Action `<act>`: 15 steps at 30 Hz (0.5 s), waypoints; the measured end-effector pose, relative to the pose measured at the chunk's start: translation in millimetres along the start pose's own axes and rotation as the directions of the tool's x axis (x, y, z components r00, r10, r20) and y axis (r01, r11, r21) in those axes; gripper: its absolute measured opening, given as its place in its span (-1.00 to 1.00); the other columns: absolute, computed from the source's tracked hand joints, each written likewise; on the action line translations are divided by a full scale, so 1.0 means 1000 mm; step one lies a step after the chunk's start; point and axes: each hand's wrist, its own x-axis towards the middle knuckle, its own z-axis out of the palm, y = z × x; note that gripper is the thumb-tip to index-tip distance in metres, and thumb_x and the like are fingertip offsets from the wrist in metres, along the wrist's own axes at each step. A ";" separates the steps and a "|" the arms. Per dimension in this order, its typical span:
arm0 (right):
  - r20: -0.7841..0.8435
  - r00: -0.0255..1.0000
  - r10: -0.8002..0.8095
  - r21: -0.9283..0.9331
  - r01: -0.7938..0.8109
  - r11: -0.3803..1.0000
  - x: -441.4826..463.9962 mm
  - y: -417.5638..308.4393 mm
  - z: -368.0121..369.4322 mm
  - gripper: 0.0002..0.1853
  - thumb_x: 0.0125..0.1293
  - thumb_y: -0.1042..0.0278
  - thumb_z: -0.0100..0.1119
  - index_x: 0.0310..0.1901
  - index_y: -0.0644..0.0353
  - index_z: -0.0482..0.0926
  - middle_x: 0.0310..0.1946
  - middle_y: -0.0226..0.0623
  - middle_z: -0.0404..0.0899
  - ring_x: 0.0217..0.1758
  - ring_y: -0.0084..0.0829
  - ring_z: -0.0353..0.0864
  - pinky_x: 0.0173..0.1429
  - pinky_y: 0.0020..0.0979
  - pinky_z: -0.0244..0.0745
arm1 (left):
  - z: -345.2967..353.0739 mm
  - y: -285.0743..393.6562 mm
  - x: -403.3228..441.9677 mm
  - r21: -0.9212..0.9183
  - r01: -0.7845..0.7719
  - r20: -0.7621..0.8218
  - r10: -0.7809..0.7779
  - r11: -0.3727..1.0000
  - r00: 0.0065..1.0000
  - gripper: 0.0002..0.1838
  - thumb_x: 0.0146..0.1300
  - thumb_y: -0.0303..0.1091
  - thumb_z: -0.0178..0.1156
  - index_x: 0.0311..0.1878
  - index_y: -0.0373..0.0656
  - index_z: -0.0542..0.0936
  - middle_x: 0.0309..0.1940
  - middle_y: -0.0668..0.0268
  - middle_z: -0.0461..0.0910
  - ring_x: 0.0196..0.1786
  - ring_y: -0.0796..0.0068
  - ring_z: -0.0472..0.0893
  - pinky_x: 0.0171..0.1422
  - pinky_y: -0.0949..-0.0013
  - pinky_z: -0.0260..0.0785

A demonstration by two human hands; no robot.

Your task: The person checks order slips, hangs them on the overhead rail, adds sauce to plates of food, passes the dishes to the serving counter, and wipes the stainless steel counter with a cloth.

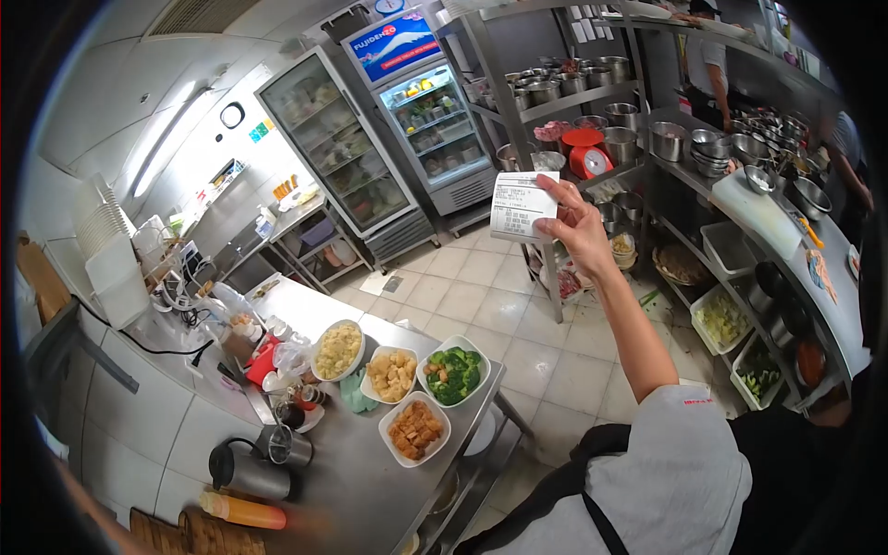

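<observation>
My right hand [575,225] is raised at arm's length, pinching a printed paper order slip [521,205] by its right edge. Thumb and fingers are closed on the slip, whose lines of print are too small to read surely. Below and to the left, a steel table [361,495] carries white tubs: one of broccoli [453,370], one of pale yellow chunks [391,375], one of browned cubes [414,430]. Behind them stands a bowl of pale pieces [339,350]. My left hand does not show; only a blurred skin-toned strip appears at the lower left edge.
An orange sauce bottle [242,510] and a steel jug [250,467] stand at the near left. Two glass-door fridges [338,139] are across the tiled floor [481,291]. Racks hold pots [671,141] and a red scale [586,153]. People work at the far right.
</observation>
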 end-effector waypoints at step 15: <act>-0.147 0.985 -0.088 -0.035 0.083 0.996 0.032 0.025 -0.031 -0.49 -0.04 0.62 0.25 0.04 0.34 0.45 -0.12 -0.40 0.29 -0.10 -0.58 0.43 -0.06 -0.61 0.40 | -0.117 0.086 0.004 -0.395 0.116 0.053 -0.103 0.911 0.993 -0.69 0.27 -0.11 0.03 -0.24 -0.21 0.50 -0.23 0.11 0.47 -0.27 0.13 0.46 -0.17 0.10 0.32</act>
